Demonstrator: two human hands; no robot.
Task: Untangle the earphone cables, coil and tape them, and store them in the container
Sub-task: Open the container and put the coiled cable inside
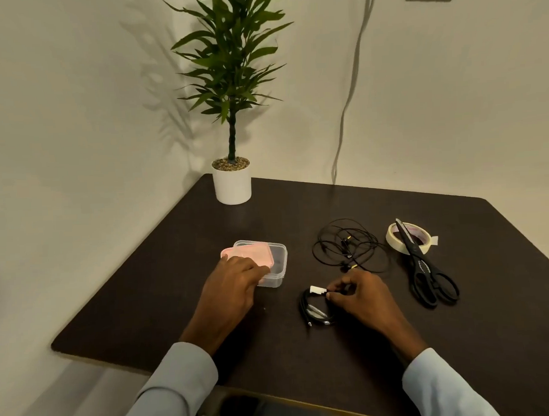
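Earphones lie in two lots on the dark table (305, 363); one coil (315, 308), bound with a white tape tab (317, 290), rests on the tabletop near the front, between the two hands; the right hand (362, 293) pinches it beside the tab with thumb and forefinger, the other fingers curled; a loose tangle (350, 245) of black cable lies farther back, just beyond the right hand and apart from the coil; the clear container (280, 264) stands left of the tangle, with a pink lid (253, 254) lying askew across its top, so that the right part of the box shows uncovered; the left hand (232, 282) rests on the lid's near edge, fingers bent over it; whether they grip or merely press cannot be told; a tape roll (394, 237) sits to the right of the tangle, its free end sticking out to the right; black scissors (423, 267) lie across the roll, blades on it and pointing away, handles toward the person; a potted plant (233, 184) in a white pot stands at the far left corner against the wall; both sleeves (180, 381) are pale grey.
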